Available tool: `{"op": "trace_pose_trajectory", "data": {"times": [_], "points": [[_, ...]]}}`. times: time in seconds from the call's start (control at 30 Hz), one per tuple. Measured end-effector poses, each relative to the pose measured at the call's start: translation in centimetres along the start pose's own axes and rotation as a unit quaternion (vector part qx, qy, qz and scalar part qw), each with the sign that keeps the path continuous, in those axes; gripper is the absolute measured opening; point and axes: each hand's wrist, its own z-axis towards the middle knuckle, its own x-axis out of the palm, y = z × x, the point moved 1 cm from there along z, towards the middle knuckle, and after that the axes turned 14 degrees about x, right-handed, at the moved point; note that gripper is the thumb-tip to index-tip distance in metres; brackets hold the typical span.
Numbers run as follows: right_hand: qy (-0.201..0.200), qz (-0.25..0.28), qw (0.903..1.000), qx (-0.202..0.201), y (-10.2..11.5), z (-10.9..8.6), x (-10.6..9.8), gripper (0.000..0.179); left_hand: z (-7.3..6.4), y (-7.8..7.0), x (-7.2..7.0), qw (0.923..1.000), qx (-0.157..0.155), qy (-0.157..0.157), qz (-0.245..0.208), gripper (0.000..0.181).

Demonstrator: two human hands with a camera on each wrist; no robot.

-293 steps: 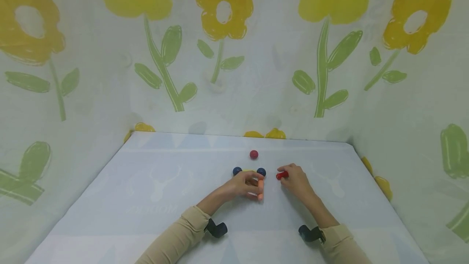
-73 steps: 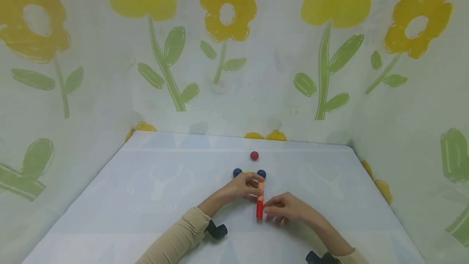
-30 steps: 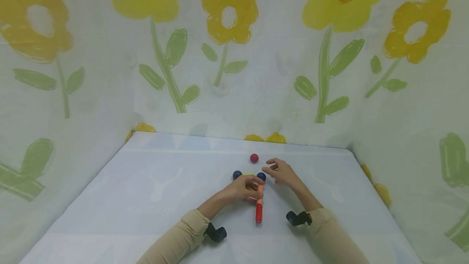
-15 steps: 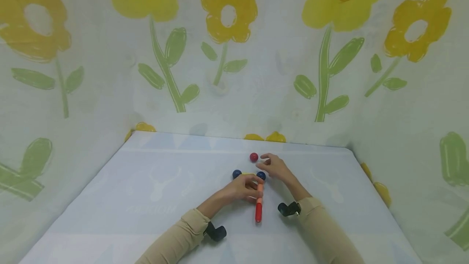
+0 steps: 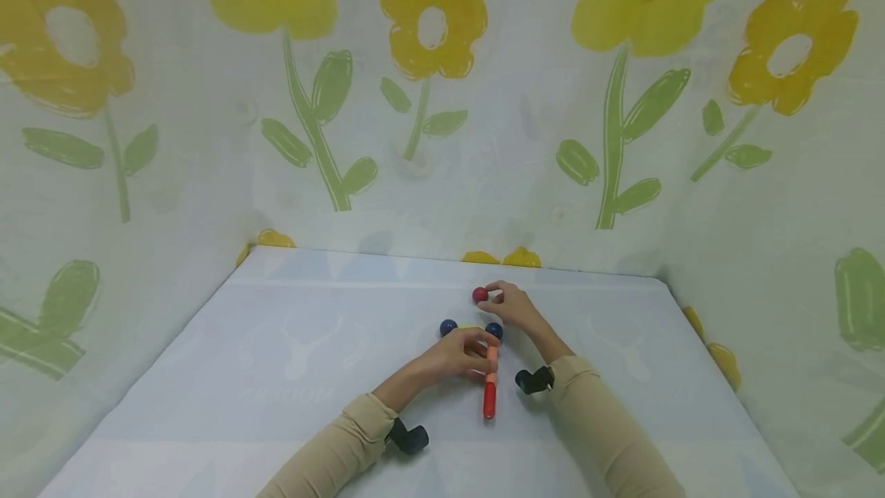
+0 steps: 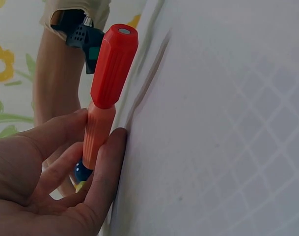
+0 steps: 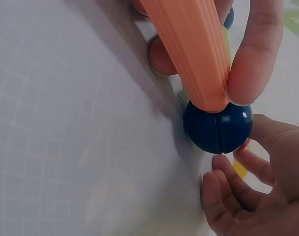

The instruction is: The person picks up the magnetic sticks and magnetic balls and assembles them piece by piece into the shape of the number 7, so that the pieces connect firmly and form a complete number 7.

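Observation:
My left hand point(image 5: 452, 353) pinches an orange magnetic rod point(image 6: 97, 132) between thumb and fingers. One end of that rod meets a dark blue ball point(image 7: 218, 128); a red magnetic rod point(image 6: 115, 66) continues in line from its other end, a silver disc showing at its tip. A yellow rod point(image 5: 470, 327), partly covered by the left hand, runs from this ball to a second blue ball point(image 5: 449, 327). Beyond them, my right hand point(image 5: 515, 310) has thumb and index finger around a red ball point(image 5: 479, 295); in the right wrist view the blue ball mostly hides it.
The pieces lie on a white-covered table point(image 5: 311, 421) with faint printed patterns. Flower-printed cloth walls point(image 5: 505, 137) enclose its back and sides. A black wrist camera point(image 5: 408, 436) sits on the left wrist, another camera point(image 5: 535, 381) on the right.
The red rod, earlier in my right hand, is now end to end with the orange one. Since then the right hand has moved away to the far red ball. My left hand stays put.

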Motion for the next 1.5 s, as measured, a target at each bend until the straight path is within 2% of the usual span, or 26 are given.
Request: {"op": "trace_pose_trajectory", "data": {"times": [0.57,1.03,1.5], "points": [[-0.020,-0.032,0.9993,0.006,0.8,0.3,0.5,0.050,0.0,-0.2,0.0,1.0000,0.002,0.003,0.007,0.040],[-0.041,-0.013,0.9987,0.026,0.3,0.3,0.9,0.047,0.0,0.0,0.2,1.0000,0.001,-0.004,0.008,0.038],[-0.040,-0.013,0.9991,0.003,-0.7,0.0,0.1,0.054,0.0,0.2,0.2,0.9996,0.008,-0.010,0.024,0.037]]}}
